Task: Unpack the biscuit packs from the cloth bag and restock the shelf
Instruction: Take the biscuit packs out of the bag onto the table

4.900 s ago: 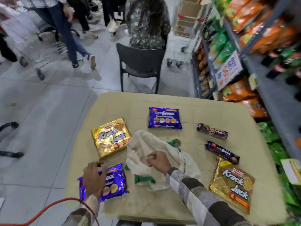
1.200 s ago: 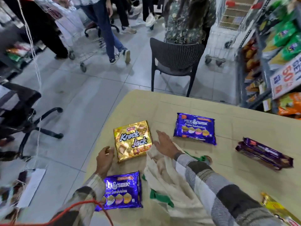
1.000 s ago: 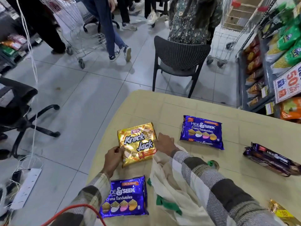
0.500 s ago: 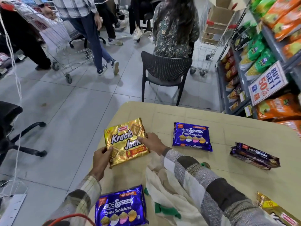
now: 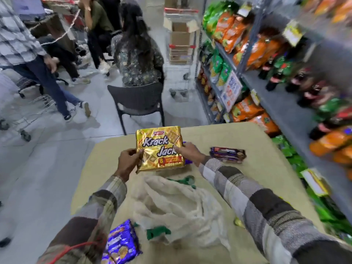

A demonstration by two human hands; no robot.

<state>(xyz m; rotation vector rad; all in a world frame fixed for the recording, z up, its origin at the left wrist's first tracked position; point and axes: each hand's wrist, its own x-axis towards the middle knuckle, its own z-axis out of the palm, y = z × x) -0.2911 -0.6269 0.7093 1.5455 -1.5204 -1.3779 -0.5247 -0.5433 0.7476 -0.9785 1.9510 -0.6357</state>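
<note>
A gold Krack Jack biscuit pack (image 5: 159, 147) is lifted above the beige table (image 5: 247, 178), tilted up toward me. My left hand (image 5: 128, 160) grips its left edge and my right hand (image 5: 188, 152) pinches its right edge. The cream cloth bag (image 5: 177, 206) with green handles lies crumpled on the table below the pack. A purple Hide & Seek pack (image 5: 122, 244) lies at the near left, partly under my left sleeve. A dark purple biscuit pack (image 5: 227, 153) lies to the right of my right hand. Another purple pack is mostly hidden behind the gold one.
The grey shelf (image 5: 282, 103) runs along the right, with orange and green snack bags and bottles. A dark chair (image 5: 139, 101) with a seated person stands just beyond the table. Other people and a trolley with a cardboard box (image 5: 180, 39) fill the aisle behind.
Both hands took the gold pack by its two sides and lifted it off the table, up and to the right. My view has turned toward the shelf.
</note>
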